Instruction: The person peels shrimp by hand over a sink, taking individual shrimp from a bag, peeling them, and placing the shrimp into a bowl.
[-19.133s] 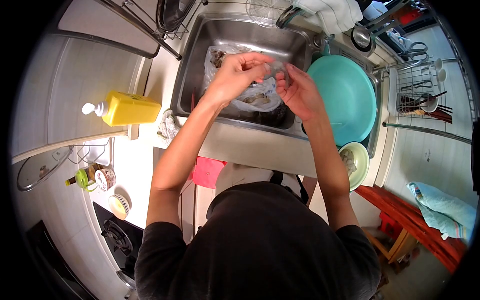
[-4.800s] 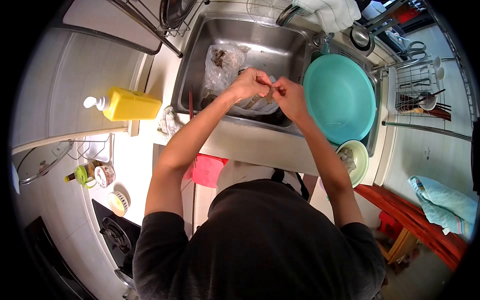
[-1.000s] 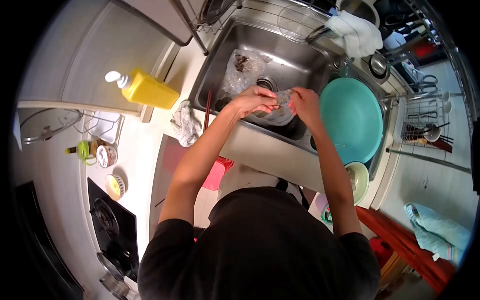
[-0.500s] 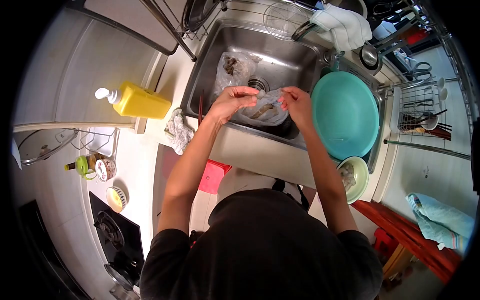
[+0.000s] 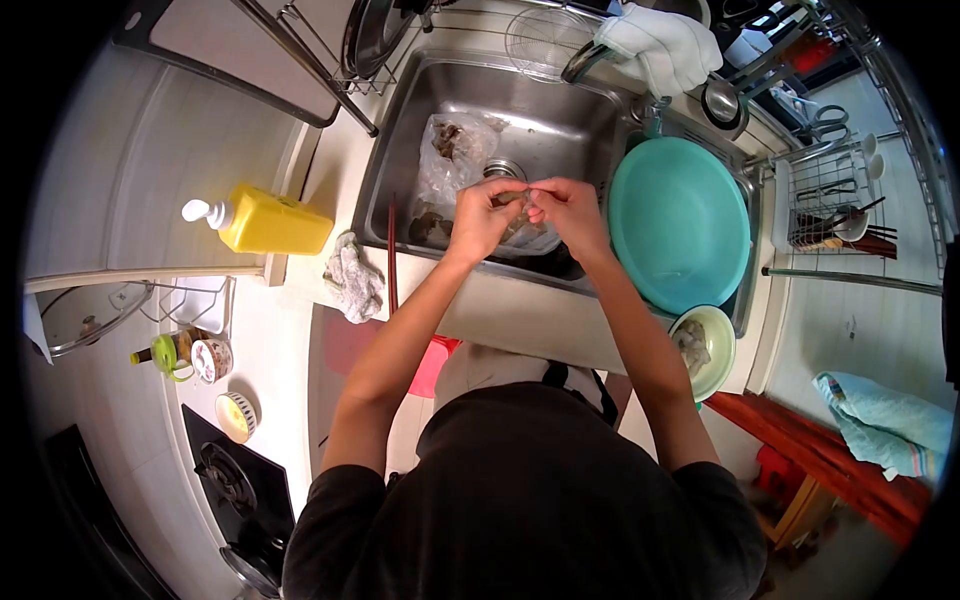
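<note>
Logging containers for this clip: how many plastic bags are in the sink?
2: one bag lies at the sink's back left, one under both hands. Others may be hidden.

A yellow pump bottle lies on its side on the bench, left of the steel sink. Near it sits a crumpled grey rag, with red chopsticks just beside, against the sink's left wall. To the right, a large teal basin fills the second sink bowl; a pale green bowl stands at its near rim. A white cloth drapes over the tap at the far side. Far right, a wire rack holds utensils. At left are a small patterned dish and the gas hob. A blue towel lies on a wooden stool.
</note>
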